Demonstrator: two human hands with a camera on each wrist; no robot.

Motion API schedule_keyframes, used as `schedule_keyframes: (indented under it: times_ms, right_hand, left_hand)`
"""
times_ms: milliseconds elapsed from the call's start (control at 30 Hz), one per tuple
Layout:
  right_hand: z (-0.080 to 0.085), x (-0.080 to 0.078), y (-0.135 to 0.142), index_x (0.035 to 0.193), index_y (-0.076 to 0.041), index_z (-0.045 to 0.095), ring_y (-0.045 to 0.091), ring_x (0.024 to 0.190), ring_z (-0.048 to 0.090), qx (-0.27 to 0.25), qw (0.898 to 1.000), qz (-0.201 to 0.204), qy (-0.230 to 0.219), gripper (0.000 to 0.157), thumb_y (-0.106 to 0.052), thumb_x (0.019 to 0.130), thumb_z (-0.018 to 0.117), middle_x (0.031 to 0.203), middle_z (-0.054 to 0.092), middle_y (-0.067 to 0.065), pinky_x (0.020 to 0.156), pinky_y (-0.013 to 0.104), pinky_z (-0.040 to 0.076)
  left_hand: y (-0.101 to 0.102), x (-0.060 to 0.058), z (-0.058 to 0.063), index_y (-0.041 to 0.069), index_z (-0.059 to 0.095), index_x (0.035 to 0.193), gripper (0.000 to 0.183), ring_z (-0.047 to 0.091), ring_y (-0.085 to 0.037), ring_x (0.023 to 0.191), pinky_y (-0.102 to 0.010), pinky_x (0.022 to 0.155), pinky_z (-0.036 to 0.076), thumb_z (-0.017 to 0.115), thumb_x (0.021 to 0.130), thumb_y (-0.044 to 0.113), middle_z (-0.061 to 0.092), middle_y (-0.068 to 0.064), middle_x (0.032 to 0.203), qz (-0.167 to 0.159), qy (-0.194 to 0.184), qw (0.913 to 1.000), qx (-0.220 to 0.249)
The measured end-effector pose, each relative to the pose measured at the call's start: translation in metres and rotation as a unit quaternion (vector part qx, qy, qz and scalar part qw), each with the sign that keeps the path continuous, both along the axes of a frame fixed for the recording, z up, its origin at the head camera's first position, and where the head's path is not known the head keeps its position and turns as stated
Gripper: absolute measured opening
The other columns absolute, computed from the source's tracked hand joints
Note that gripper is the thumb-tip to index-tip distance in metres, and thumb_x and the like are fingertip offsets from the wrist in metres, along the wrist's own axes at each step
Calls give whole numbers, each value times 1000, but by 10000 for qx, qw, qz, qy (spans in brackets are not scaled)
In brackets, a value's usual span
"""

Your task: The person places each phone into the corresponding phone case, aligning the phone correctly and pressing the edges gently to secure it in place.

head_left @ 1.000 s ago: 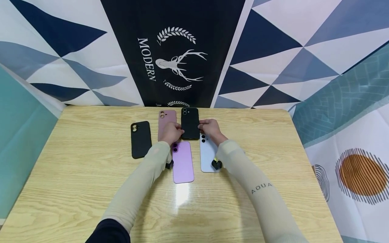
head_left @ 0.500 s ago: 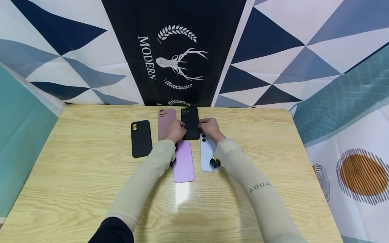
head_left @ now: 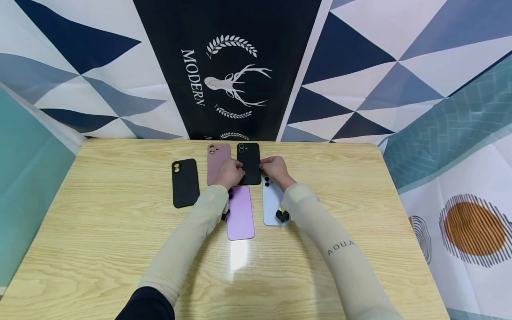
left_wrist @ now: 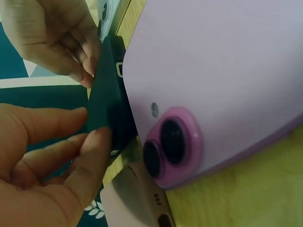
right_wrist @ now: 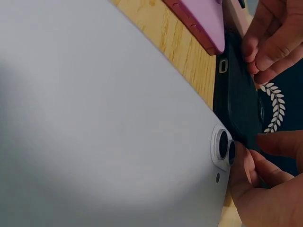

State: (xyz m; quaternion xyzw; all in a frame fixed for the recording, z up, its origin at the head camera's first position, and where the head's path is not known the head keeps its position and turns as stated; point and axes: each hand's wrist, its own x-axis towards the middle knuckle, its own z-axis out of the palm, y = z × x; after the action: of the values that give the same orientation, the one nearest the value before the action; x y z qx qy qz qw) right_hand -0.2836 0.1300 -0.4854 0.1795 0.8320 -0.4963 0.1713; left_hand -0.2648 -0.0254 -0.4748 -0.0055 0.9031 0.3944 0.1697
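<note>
In the head view, the black-cased phone [head_left: 250, 156] is at the far side of the table [head_left: 100, 249], with the left hand [head_left: 230, 173] on its nine o'clock edge and the right hand [head_left: 275, 168] on its three o'clock edge; each grip is closed on the phone's side. From that phone, the pink case [head_left: 218, 156] lies just beside at nine o'clock, the black case [head_left: 186, 186] farther off at between eight and nine, the purple phone [head_left: 242, 218] near at six, and the white phone [head_left: 272, 204] near at five. In the left wrist view, the left thumb and fingers pinch a corner of the black-cased phone, while right fingertips touch its eleven o'clock end. In the right wrist view, the right hand's fingers, at four o'clock, hold a corner next to the white phone's cameras; the left fingers touch the other end at one o'clock.
</note>
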Motion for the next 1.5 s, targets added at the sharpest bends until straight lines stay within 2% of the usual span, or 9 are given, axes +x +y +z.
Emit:
schedule_keyframes:
  times_ms: [200,400,567,800,1067,1233,1500]
  right_hand:
    - [0,9,11,111,2,66,16,82,60,-402,9982,-339,302,28,-13,92,53,107,65,16,78,27,54]
    - [6,17,25,118,0,63,21,98,59,-592,9962,-529,358,32,-17,95,48,115,62,15,89,32,54]
    - [15,27,38,119,1,61,27,103,60,-606,9961,-526,381,33,-16,95,47,118,60,18,91,35,53]
    - [26,42,56,122,4,57,32,108,59,-493,9974,-314,411,36,-16,96,44,122,57,21,93,36,53]
    - [33,59,69,124,4,55,32,106,60,-278,9994,-116,192,39,-22,96,45,123,56,21,93,36,52]
    - [33,65,76,124,4,54,30,100,62,-305,9994,-72,145,39,-23,96,46,121,56,22,90,34,54]
    - [26,73,80,122,5,53,19,86,61,-345,9994,-31,54,40,-24,96,47,113,56,16,83,30,55]
  left_hand:
    - [-6,9,-7,0,61,121,31,57,-20,96,-29,83,49,55,93,12,65,-12,111,-37,237,9986,461]
    - [-24,19,-8,1,62,118,28,59,-21,94,-30,81,52,53,93,12,65,-14,110,165,282,9965,768]
    - [-47,27,-3,3,62,119,30,61,-25,102,-35,87,52,53,93,15,65,-14,113,263,396,9970,607]
    - [-83,36,4,3,59,124,34,59,-29,104,-36,78,52,52,94,17,62,-16,116,430,313,9972,519]
    - [-115,46,4,-1,58,121,33,57,-34,108,-45,93,48,52,95,16,61,-21,117,586,436,9969,276]
    - [-132,52,4,-2,59,119,32,57,-35,106,-46,93,47,52,94,15,61,-23,114,651,528,9964,97]
    - [-149,61,8,-2,59,120,33,53,-35,111,-44,92,46,53,94,17,59,-23,119,797,368,9959,221]
